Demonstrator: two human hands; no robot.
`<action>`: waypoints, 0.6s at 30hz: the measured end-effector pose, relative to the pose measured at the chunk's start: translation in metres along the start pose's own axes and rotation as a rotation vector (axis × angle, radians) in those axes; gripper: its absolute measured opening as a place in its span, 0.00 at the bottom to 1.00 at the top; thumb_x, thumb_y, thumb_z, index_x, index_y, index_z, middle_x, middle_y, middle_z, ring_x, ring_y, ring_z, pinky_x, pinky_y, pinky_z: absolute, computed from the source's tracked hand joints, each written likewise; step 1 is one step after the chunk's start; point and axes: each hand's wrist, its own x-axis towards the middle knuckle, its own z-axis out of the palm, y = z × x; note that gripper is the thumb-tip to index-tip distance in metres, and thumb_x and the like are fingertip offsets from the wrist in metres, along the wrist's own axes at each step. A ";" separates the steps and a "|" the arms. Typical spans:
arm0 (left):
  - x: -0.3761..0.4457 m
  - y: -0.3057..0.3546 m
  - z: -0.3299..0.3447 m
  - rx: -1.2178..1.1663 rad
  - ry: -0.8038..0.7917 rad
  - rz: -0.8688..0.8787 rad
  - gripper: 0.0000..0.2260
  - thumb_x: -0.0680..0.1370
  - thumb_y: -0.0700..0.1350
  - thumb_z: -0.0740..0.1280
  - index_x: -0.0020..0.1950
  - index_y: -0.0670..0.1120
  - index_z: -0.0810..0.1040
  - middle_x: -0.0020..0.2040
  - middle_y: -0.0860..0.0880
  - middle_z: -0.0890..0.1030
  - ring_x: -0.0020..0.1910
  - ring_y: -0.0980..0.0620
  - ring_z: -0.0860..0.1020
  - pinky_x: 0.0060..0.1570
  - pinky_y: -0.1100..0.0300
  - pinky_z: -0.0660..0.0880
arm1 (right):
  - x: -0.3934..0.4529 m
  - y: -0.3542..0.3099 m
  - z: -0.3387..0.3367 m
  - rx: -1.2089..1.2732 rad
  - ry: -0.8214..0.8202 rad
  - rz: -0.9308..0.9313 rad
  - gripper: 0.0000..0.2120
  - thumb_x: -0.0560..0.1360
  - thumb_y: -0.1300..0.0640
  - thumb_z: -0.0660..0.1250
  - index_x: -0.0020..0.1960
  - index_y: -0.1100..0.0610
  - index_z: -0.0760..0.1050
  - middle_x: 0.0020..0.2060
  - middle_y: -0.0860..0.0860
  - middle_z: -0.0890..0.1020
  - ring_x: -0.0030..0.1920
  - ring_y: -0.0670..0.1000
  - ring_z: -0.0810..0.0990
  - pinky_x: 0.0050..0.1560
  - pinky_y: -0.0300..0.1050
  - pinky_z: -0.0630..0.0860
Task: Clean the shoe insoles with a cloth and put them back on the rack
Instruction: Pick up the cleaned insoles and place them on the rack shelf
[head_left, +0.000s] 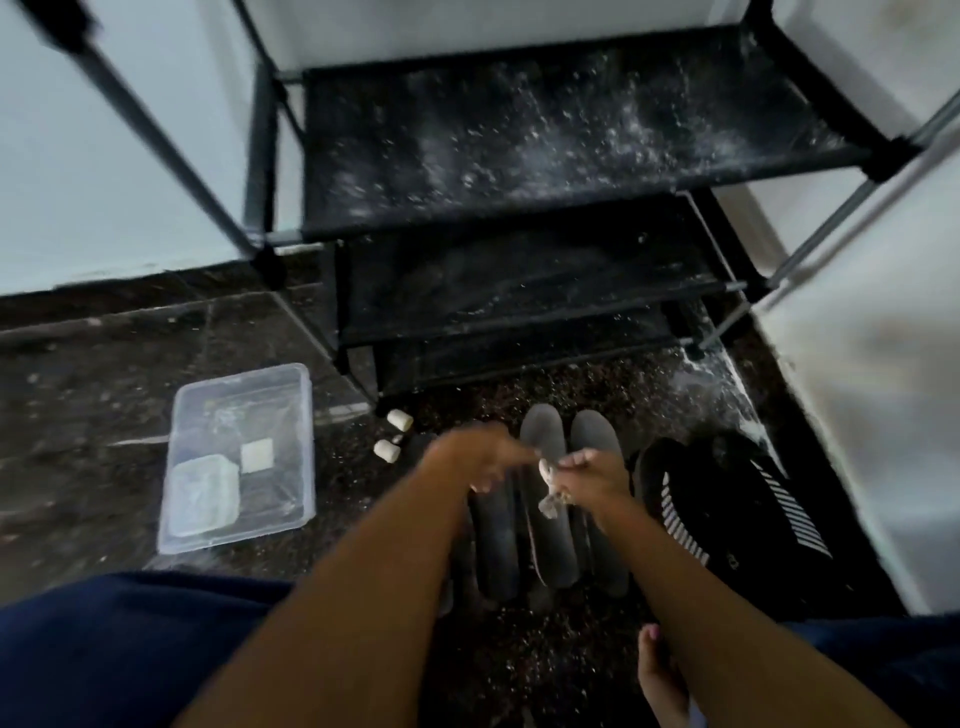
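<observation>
Several dark grey insoles (550, 540) lie side by side on the floor in front of a black shoe rack (545, 156) whose shelves are speckled with white dust. My right hand (592, 470) pinches a small crumpled grey cloth (551, 496) just above the insoles. My left hand (478, 452) hovers beside it, blurred, with its fingers reaching towards the cloth; I cannot tell if they touch it. Parts of the left insoles are hidden under my forearms.
A clear plastic box (291, 514) with a white pad and a small container inside sits on the floor at the left. Two small white rolls (395, 434) lie near the rack's foot. Black shoes with white stripes (727, 509) stand at the right by a white wall.
</observation>
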 end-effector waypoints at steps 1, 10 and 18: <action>-0.007 -0.001 -0.032 0.032 -0.162 -0.081 0.16 0.81 0.53 0.59 0.57 0.41 0.76 0.39 0.45 0.74 0.41 0.47 0.77 0.41 0.60 0.74 | -0.007 -0.017 0.006 0.035 0.001 -0.049 0.12 0.70 0.59 0.72 0.32 0.52 0.72 0.32 0.48 0.77 0.36 0.47 0.76 0.42 0.39 0.74; -0.132 -0.133 -0.203 -0.227 0.083 -0.216 0.17 0.82 0.43 0.58 0.63 0.31 0.70 0.43 0.37 0.76 0.58 0.38 0.77 0.57 0.48 0.74 | -0.113 -0.173 0.118 0.164 -0.286 -0.328 0.11 0.66 0.68 0.73 0.33 0.56 0.74 0.30 0.51 0.78 0.32 0.48 0.77 0.33 0.39 0.79; -0.116 -0.286 -0.158 -0.810 0.353 -0.039 0.04 0.78 0.33 0.63 0.45 0.36 0.75 0.36 0.41 0.77 0.27 0.49 0.79 0.31 0.56 0.80 | -0.157 -0.218 0.251 0.018 -0.472 -0.396 0.11 0.69 0.71 0.70 0.33 0.58 0.74 0.36 0.56 0.80 0.39 0.52 0.80 0.39 0.45 0.81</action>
